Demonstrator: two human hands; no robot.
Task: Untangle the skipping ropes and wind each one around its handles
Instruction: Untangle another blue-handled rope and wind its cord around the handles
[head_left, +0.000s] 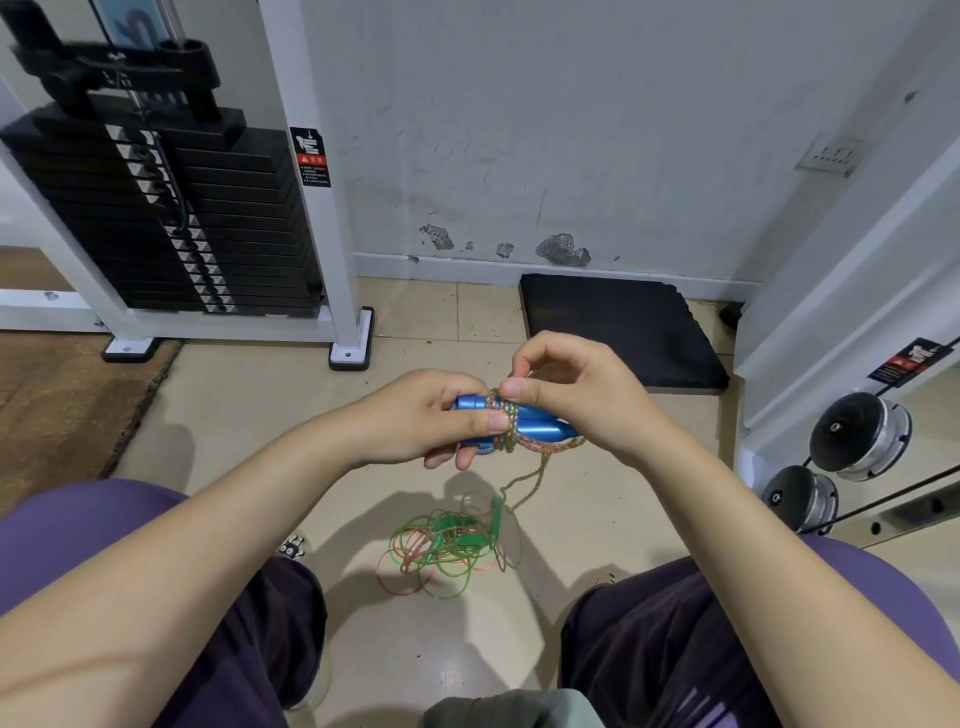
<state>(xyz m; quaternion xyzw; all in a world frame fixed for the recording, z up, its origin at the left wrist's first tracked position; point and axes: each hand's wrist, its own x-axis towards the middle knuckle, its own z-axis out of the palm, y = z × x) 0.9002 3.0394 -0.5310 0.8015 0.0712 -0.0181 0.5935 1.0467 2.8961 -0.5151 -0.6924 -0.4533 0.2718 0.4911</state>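
My left hand (434, 418) grips a pair of blue handles (535, 425) held side by side, pointing right. A multicoloured translucent rope (506, 422) is looped a few times around them. My right hand (566, 387) pinches that rope between thumb and fingers at the top of the handles. The rope's free length (530, 483) hangs down to the floor. There it joins a tangled heap of green and orange rope (447, 551) with a green handle (497, 512) sticking up from it.
A black weight stack (171, 218) in a white frame stands at the back left. A black mat (618, 332) lies by the wall. Dumbbells (857, 436) sit at the right. My knees flank the tiled floor (260, 405); a brown carpet (62, 400) lies left.
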